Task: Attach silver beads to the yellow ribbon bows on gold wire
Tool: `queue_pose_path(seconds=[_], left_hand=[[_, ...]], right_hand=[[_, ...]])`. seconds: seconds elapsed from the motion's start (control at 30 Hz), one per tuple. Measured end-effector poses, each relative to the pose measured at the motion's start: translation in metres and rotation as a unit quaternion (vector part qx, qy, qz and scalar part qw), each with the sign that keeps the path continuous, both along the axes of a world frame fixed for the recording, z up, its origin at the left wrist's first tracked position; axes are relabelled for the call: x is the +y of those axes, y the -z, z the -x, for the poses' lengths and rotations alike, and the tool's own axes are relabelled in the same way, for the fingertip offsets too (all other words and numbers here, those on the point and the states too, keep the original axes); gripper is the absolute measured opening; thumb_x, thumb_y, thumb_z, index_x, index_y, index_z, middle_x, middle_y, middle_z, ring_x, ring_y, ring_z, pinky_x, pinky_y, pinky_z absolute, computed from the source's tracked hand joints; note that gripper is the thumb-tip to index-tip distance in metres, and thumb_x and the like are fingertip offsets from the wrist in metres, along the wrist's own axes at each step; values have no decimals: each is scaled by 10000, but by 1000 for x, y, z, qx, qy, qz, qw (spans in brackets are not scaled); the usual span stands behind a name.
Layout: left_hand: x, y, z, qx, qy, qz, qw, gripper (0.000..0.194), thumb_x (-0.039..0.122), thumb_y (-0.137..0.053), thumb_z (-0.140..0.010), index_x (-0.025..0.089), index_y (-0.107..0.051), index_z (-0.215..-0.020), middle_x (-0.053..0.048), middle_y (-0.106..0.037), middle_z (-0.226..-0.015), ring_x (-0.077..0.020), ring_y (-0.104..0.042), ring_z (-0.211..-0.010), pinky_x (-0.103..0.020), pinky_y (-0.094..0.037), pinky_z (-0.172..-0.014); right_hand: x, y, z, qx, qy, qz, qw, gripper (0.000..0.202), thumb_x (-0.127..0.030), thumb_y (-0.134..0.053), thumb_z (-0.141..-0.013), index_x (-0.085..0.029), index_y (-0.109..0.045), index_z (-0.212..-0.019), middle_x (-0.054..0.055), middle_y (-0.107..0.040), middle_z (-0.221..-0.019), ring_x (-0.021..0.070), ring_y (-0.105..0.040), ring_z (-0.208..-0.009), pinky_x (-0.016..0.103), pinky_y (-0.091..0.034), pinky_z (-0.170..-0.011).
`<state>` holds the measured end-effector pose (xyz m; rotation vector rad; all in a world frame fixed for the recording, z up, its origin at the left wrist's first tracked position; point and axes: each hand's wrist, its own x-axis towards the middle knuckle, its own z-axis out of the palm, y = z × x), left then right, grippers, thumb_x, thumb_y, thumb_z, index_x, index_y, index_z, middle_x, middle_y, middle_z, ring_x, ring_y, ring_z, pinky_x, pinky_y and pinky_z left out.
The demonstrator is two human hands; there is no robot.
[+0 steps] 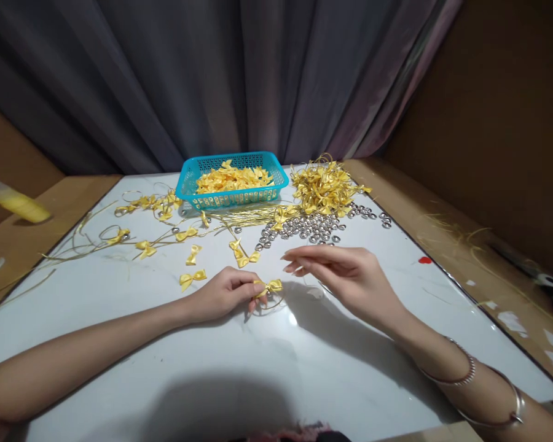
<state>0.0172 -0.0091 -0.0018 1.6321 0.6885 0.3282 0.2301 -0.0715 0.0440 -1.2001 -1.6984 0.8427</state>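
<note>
A yellow ribbon bow point(273, 286) is pinched between the thumb and fingers of my left hand point(233, 291), low over the white tabletop. A thin cord loop point(273, 305) hangs below the bow, and a small shiny piece shows at its centre. To the right, my right hand point(338, 270) hovers with its fingers stretched out and nothing visible in them. Just beyond it lie many silver rings or beads point(311, 228). Loose yellow bows point(192, 279) rest past my left hand, some of them on gold cords.
A turquoise basket point(233, 197) at the back holds a heap of yellow bows. Beside it sits a pile of corded bows point(325, 187). Gold cords point(244, 216) stretch across the table. Yellow spools point(21, 204) stand at left; a red scrap point(424, 260) lies near the right edge.
</note>
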Motion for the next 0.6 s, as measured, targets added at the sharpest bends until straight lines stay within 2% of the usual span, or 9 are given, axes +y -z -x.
queue_pose_path(seconds=[0.07, 0.17, 0.2, 0.27, 0.33, 0.4, 0.5, 0.6], left_hand=[[0, 0, -1, -5, -11, -8, 1000, 343, 387, -494, -855, 107, -642, -724, -7, -554, -559, -107, -494, -531, -216, -387, -534], [-1, -1, -2, -10, -24, -35, 999, 327, 363, -483, -860, 113, -624, -705, -7, -556, -568, -112, -500, -546, -221, -395, -554], [-1, -2, -2, -10, -30, -45, 998, 322, 354, -478, -862, 116, -618, -696, -7, -559, -573, -114, -503, -554, -221, -394, -560], [-1, -3, -3, -12, -44, -62, 997, 328, 342, -465, -867, 121, -603, -668, -10, -564, -581, -118, -508, -573, -225, -397, -582], [-2, -3, -3, -14, -54, -70, 996, 351, 338, -446, -876, 124, -588, -637, -11, -565, -591, -120, -515, -590, -231, -401, -613], [-2, -3, -3, -15, -59, -73, 995, 371, 334, -438, -880, 126, -571, -604, -10, -565, -599, -119, -519, -600, -234, -400, -635], [-2, -4, -3, -18, -59, -76, 995, 365, 322, -440, -881, 126, -574, -604, -12, -572, -612, -119, -520, -610, -234, -396, -642], [-2, -4, -3, -17, -58, -75, 995, 353, 311, -436, -884, 125, -591, -626, -19, -585, -625, -127, -527, -627, -239, -398, -655]], right_hand=[[-1, -7, -2, 73, -10, 61, 995, 197, -190, -523, -854, -184, -649, -1005, 53, -710, -874, 160, -684, -744, 304, -567, -709], [-2, -7, 3, 166, -70, 143, 973, 454, -181, -561, -833, -229, -460, -1274, 48, -707, -874, 151, -686, -693, 295, -574, -654], [-2, -4, 6, 185, -89, 171, 964, 502, -177, -569, -830, -231, -413, -1303, 43, -709, -843, 146, -684, -673, 283, -572, -633], [-2, 3, 13, 189, -117, 225, 949, 372, -193, -582, -829, -190, -506, -1192, 37, -707, -748, 135, -676, -640, 264, -562, -619], [-2, 10, 19, 163, -127, 271, 940, 136, -234, -594, -825, -143, -624, -922, 34, -689, -650, 120, -659, -586, 247, -552, -599], [-1, 15, 24, 137, -122, 306, 934, 172, -264, -615, -808, -127, -632, -706, 23, -653, -559, 104, -634, -515, 218, -534, -541], [0, 19, 28, 129, -88, 329, 931, 194, -268, -628, -793, -120, -638, -669, -14, -592, -465, 84, -593, -418, 178, -487, -436], [2, 22, 27, 137, -63, 335, 930, 189, -279, -632, -788, -117, -654, -693, -20, -585, -451, 82, -583, -393, 168, -475, -406]])
